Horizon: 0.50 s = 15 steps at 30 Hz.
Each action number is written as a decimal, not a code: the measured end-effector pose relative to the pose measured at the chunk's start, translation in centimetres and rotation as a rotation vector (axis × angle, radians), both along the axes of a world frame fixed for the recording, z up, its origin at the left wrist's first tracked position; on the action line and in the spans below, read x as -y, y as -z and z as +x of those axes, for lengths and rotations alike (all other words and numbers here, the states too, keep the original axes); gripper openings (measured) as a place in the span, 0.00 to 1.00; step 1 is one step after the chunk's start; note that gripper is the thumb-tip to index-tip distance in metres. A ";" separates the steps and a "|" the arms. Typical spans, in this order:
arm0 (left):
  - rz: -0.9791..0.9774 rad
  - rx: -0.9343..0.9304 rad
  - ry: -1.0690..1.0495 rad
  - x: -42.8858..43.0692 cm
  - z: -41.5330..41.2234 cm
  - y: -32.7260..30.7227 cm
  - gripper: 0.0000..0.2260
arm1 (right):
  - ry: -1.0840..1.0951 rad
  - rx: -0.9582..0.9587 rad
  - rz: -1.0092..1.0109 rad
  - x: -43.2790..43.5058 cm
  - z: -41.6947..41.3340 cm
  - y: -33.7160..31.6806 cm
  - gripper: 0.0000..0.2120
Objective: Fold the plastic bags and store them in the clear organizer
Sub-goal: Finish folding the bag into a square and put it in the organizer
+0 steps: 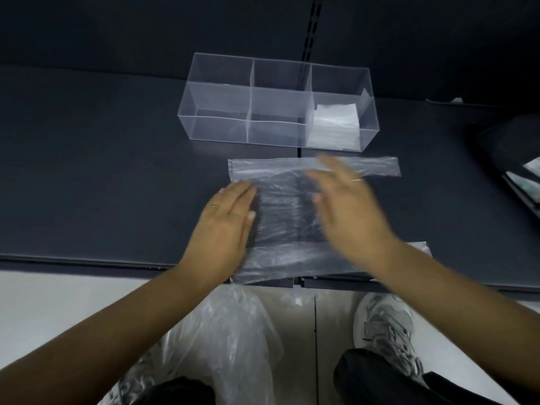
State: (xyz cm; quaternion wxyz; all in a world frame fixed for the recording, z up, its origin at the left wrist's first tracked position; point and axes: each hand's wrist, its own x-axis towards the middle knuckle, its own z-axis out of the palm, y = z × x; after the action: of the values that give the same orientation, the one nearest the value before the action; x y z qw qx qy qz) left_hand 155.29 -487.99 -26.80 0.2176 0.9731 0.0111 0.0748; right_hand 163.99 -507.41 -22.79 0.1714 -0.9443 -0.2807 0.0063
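A clear plastic bag (286,217) lies flat on the dark shelf, its handles stretching right at the far and near edges. My left hand (228,217) rests flat on the bag's left edge, fingers together. My right hand (347,206) hovers over the bag's right side, fingers spread and blurred, holding nothing. Behind the bag stands the clear organizer (216,124) with three compartments; a folded bag (336,124) sits in the right one, and the other two hold nothing.
More crumpled clear bags (222,340) lie on the floor by my shoes. A dark tray (517,159) with something inside sits at the right edge. The shelf's front edge (87,261) runs just below my wrists.
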 end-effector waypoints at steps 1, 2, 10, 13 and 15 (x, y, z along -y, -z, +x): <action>0.042 -0.058 0.038 0.4 0.6 0.5 0.21 | -0.098 -0.044 0.006 -2.2 -0.4 0.9 0.21; 0.088 -0.113 0.050 0.5 1.0 1.1 0.24 | -0.173 -0.064 -0.021 -3.9 -0.7 2.0 0.22; 0.365 -0.298 0.026 -2.6 0.1 3.2 0.40 | 0.063 -0.034 -0.270 0.5 3.0 7.7 0.34; 0.373 -0.315 0.015 -2.7 -0.2 3.0 0.41 | 0.259 -0.031 -0.273 5.8 4.4 7.8 0.33; 0.370 -0.332 -0.002 -2.6 -0.2 2.9 0.42 | 0.398 -0.024 -0.276 8.5 5.0 7.6 0.32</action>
State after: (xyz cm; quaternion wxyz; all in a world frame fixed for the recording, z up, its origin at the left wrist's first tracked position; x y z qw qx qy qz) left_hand 155.07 -485.38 -29.70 0.0309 0.9953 0.0336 -0.0850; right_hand 169.02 -515.95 -30.36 0.0422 -0.9954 -0.0837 0.0219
